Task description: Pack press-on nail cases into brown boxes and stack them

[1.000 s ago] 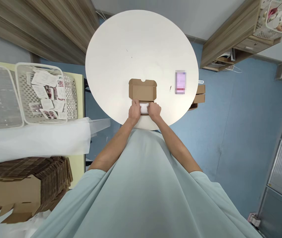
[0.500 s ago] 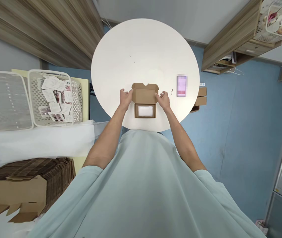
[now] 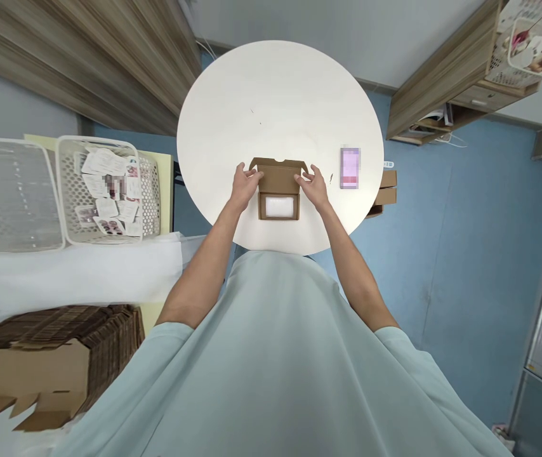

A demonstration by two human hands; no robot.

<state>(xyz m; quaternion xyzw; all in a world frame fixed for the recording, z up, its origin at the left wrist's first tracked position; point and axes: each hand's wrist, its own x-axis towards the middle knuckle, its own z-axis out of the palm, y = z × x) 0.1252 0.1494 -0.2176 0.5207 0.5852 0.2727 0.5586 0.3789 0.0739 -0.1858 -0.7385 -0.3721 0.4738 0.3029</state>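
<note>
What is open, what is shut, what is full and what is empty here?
Cardboard box: open, lid up, white packet inside.
Left hand: gripping the lid's left flap.
Right hand: gripping the lid's right flap.
Near basket: filled with small cards.
Far basket: looks empty.
Flat cartons: folded, stacked.

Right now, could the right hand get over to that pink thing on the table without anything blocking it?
Probably yes. The right hand rests on the lid flap of the cardboard box, and the pink item lies flat beside it on the round table, with only bare tabletop between them.
</note>
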